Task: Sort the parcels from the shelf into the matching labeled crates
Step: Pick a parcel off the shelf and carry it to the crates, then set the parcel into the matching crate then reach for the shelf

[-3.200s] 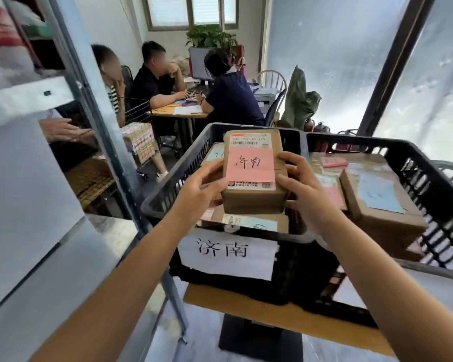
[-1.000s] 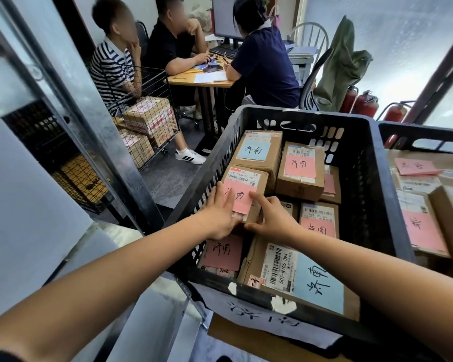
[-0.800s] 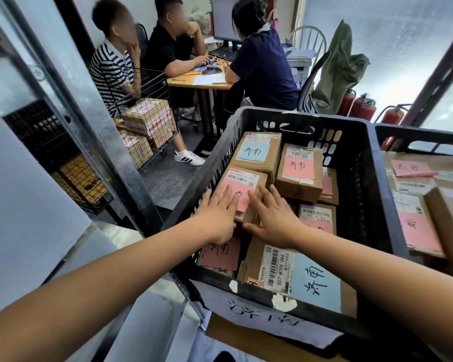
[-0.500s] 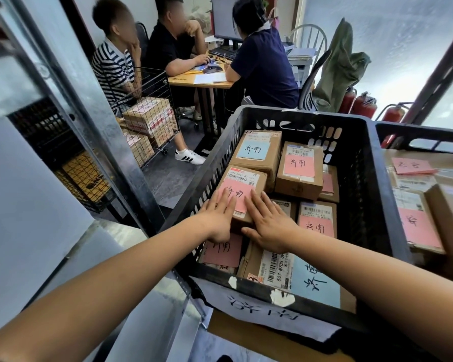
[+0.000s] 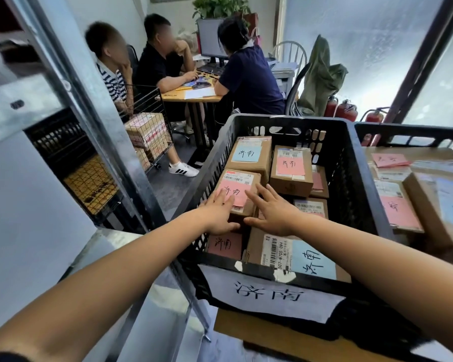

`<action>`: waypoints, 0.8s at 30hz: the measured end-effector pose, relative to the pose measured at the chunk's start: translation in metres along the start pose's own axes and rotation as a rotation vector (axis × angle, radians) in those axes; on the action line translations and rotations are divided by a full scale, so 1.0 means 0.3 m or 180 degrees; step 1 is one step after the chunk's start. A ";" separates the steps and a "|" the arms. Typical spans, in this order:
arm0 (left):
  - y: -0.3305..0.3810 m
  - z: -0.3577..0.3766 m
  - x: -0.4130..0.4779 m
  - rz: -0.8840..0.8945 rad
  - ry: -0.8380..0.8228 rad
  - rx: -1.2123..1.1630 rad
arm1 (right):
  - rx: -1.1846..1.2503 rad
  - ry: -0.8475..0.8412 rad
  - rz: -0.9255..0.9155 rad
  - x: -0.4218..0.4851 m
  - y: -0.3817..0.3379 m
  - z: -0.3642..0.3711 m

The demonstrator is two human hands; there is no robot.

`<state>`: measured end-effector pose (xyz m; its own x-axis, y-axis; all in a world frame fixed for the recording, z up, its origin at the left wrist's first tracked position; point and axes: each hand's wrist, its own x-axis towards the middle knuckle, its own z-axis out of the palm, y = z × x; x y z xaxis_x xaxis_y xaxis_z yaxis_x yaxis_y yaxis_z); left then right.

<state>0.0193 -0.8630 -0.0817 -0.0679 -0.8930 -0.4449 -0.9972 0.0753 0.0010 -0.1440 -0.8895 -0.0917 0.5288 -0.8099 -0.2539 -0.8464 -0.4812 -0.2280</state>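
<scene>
A black plastic crate [image 5: 351, 184] with a white handwritten paper label [image 5: 270, 293] on its front holds several cardboard parcels with pink or blue notes. The small parcel with a pink note [image 5: 237, 190] lies in the crate's left half, on top of other parcels. My left hand [image 5: 217, 214] lies flat with straight fingers on its near left corner. My right hand [image 5: 271, 210] is spread open just right of the parcel, fingertips at its edge, above a larger parcel with a blue note [image 5: 298, 254].
A second black crate [image 5: 413, 134] with parcels stands to the right. The metal shelf upright [image 5: 94, 121] and shelf surface [image 5: 110, 257] are on the left. Three people sit at a desk [image 5: 194, 96] behind, beside a wire cart of boxes [image 5: 149, 134]. Fire extinguishers [image 5: 345, 113] stand by the window.
The pink-note parcel went from being held above the crate to lying inside it. Over the last second both hands let go, flattened and slid back toward me.
</scene>
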 end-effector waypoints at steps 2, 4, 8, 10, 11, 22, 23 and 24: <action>0.009 0.005 -0.021 0.0008 0.0064 0.0028 | 0.0023 0.0083 0.0011 -0.026 0.007 -0.008; 0.019 0.007 -0.044 -0.0021 0.0119 0.0001 | 0.0089 0.0140 0.0020 -0.051 0.011 -0.017; 0.052 -0.007 -0.110 -0.0206 0.0318 -0.0114 | 0.0016 0.0235 -0.0171 -0.108 0.013 -0.068; 0.073 -0.023 -0.152 -0.0336 0.0472 -0.0200 | -0.0047 0.0329 -0.0310 -0.128 0.015 -0.104; 0.083 -0.029 -0.174 -0.0394 0.0539 -0.0266 | -0.0027 0.0371 -0.0379 -0.140 0.016 -0.119; 0.227 0.069 -0.575 -0.1222 0.1187 -0.0941 | 0.0405 0.0471 -0.1425 -0.357 -0.046 -0.147; 0.240 0.092 -0.625 -0.1306 0.1305 -0.0995 | 0.0471 0.0455 -0.1549 -0.381 -0.069 -0.140; 0.249 0.116 -0.671 -0.1374 0.1430 -0.1005 | 0.0556 0.0441 -0.1672 -0.403 -0.091 -0.134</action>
<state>-0.0404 -0.6620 -0.0233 0.3977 -0.9161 -0.0505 -0.8951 -0.3995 0.1979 -0.1872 -0.7920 -0.0169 0.8528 -0.5190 0.0584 -0.4430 -0.7780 -0.4454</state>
